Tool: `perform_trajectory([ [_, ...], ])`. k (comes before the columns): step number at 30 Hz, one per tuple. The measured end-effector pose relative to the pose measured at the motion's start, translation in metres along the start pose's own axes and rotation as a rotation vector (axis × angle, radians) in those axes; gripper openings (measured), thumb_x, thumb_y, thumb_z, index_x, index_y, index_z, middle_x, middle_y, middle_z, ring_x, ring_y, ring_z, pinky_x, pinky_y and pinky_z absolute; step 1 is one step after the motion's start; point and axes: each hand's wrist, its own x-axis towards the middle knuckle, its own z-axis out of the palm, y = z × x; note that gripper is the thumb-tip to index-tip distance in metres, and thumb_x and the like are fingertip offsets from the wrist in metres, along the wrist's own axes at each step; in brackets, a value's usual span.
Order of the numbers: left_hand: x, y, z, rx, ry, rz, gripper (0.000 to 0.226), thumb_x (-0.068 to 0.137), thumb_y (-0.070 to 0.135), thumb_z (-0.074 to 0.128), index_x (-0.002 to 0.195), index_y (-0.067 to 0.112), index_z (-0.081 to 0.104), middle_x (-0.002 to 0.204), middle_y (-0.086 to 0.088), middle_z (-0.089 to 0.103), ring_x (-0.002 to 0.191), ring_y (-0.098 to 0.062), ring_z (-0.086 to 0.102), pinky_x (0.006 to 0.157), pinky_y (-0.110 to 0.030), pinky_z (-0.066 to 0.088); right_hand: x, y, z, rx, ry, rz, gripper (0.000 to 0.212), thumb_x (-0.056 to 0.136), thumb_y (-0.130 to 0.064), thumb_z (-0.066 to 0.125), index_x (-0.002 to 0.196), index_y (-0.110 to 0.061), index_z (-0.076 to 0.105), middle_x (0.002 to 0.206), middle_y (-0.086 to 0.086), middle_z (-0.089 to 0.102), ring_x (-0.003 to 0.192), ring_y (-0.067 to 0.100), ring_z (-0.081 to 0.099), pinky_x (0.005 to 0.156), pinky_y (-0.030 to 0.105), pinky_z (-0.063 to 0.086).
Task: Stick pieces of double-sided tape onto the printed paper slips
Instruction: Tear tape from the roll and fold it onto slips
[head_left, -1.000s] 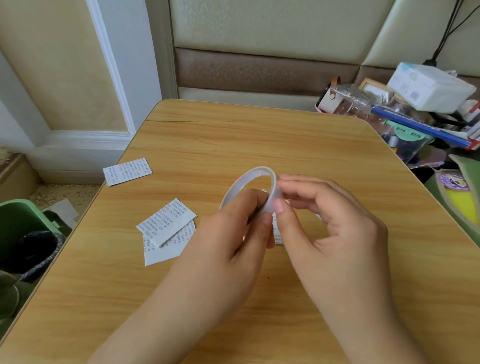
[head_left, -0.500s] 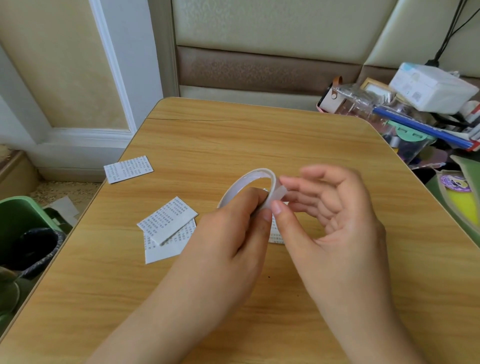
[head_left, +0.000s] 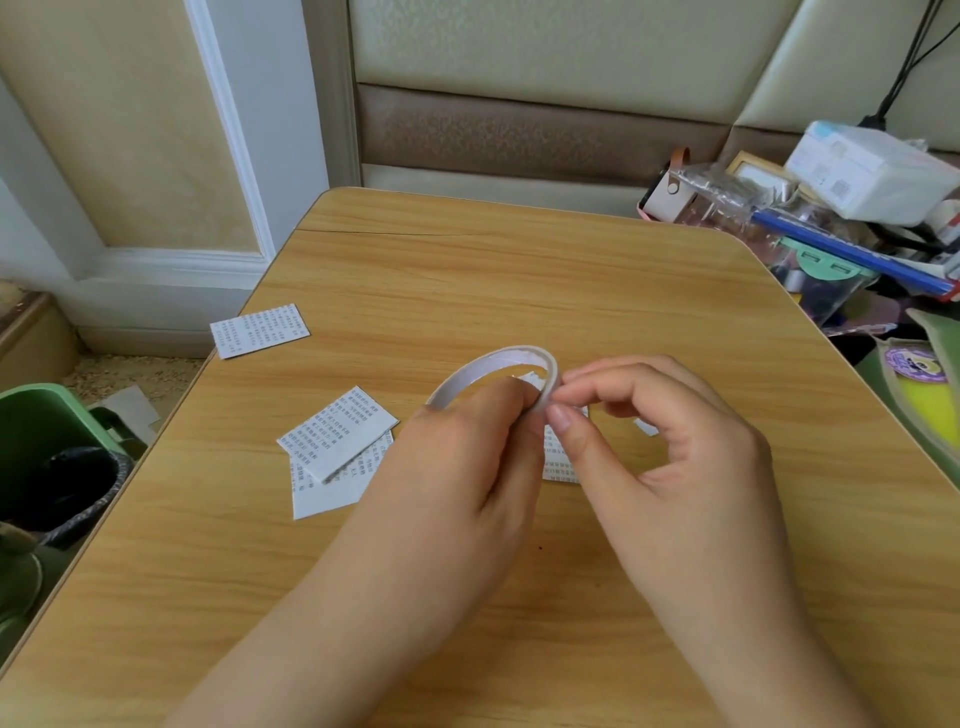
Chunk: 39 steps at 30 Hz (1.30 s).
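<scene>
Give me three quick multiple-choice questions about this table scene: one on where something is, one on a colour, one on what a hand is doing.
1. Where is the lone slip?
A. table's left edge
B. in the bin
C. under the roll

2. What colour is the bin?
A. red
B. green
C. blue

3. What is the left hand doing?
A. lying flat
B. pointing
C. holding the tape roll

Answers: 1 A, it overhangs the table edge; 2 B, its rim is green; 3 C, its fingers grip the roll while the right hand pinches at it.

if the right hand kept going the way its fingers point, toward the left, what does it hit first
The tape roll, which the right hand already pinches at its near edge. Past it comes the left hand gripping the roll, then probably the stacked paper slips, though depth is unclear.
</scene>
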Motion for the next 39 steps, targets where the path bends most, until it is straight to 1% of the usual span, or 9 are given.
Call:
perform_trajectory([
  [4,0.001,-0.002,-0.001,0.035,0.000,-0.003,0.030,0.088,0.027,0.042,0.069,0.006,0.053,0.054,-0.012,0.041,0.048,-0.029,0.034,0.040,-0.018,0.023,0.000,0.000,0.001,-0.039,-0.017,-0.015,0.006,0.078,-0.015,0.069,0.076,-0.020,0.067,0.085,-0.012,0.057,0.085,-0.004,0.054,0.077,0.005,0.035],
  [6,0.001,-0.001,-0.003,0.026,0.007,-0.023,0.031,0.084,0.028,0.045,0.065,0.006,0.054,0.052,-0.010,0.040,0.046,-0.024,0.033,0.040,-0.016,0.023,0.001,0.001,0.000,-0.013,-0.035,-0.016,0.003,0.079,-0.019,0.068,0.076,-0.021,0.068,0.085,-0.011,0.055,0.087,0.001,0.055,0.078,0.005,0.035],
  [9,0.001,0.001,-0.007,-0.039,0.013,-0.076,0.027,0.078,0.028,0.050,0.058,0.011,0.056,0.046,-0.001,0.035,0.041,-0.009,0.031,0.039,-0.012,0.023,0.002,0.001,-0.002,0.037,-0.074,-0.024,0.007,0.078,-0.026,0.064,0.077,-0.021,0.069,0.085,-0.012,0.051,0.086,0.007,0.056,0.078,0.008,0.037],
  [13,0.001,0.003,-0.009,-0.092,0.008,-0.096,0.024,0.075,0.024,0.052,0.055,0.010,0.056,0.043,0.006,0.031,0.041,-0.006,0.030,0.039,-0.010,0.021,0.003,0.000,-0.004,0.102,-0.112,-0.050,0.007,0.077,-0.025,0.064,0.077,-0.020,0.069,0.084,-0.017,0.049,0.085,0.009,0.056,0.077,0.011,0.038],
  [16,0.001,0.005,-0.011,-0.189,0.008,-0.131,0.024,0.072,0.027,0.053,0.058,0.008,0.056,0.043,0.008,0.029,0.040,-0.006,0.027,0.039,-0.011,0.021,0.003,-0.001,-0.004,0.162,-0.119,-0.065,0.004,0.077,-0.023,0.065,0.077,-0.020,0.068,0.083,-0.015,0.049,0.082,0.009,0.056,0.076,0.015,0.039],
  [20,0.003,0.005,-0.013,-0.323,-0.035,-0.188,0.035,0.065,0.046,0.048,0.066,0.013,0.060,0.048,0.005,0.033,0.043,-0.006,0.026,0.039,-0.016,0.022,0.004,-0.002,-0.007,0.195,-0.134,-0.073,0.003,0.079,-0.021,0.064,0.081,-0.021,0.067,0.085,-0.008,0.051,0.084,0.011,0.056,0.077,0.013,0.039],
  [24,0.003,0.006,-0.012,-0.320,-0.065,-0.227,0.024,0.075,0.037,0.048,0.071,0.017,0.062,0.048,0.004,0.035,0.041,-0.006,0.026,0.038,-0.015,0.024,0.005,0.002,-0.009,0.077,-0.156,-0.088,0.007,0.085,-0.025,0.060,0.085,-0.021,0.066,0.088,-0.012,0.049,0.089,0.010,0.054,0.081,0.010,0.035],
  [33,0.003,0.002,-0.012,-0.329,-0.072,-0.233,0.026,0.072,0.034,0.052,0.069,0.010,0.058,0.049,0.004,0.034,0.041,-0.006,0.026,0.038,-0.013,0.024,0.003,0.005,-0.006,0.044,-0.203,-0.143,0.009,0.089,-0.023,0.055,0.087,-0.019,0.062,0.091,-0.012,0.046,0.091,0.012,0.053,0.083,0.026,0.041],
  [39,0.005,0.003,-0.014,-0.474,-0.103,-0.273,0.026,0.066,0.044,0.050,0.060,0.021,0.061,0.046,0.012,0.040,0.045,-0.004,0.034,0.045,-0.013,0.030,0.003,0.000,-0.004,0.091,-0.135,-0.194,0.008,0.092,-0.021,0.053,0.089,-0.019,0.060,0.092,-0.011,0.045,0.087,0.018,0.052,0.080,0.035,0.043],
])
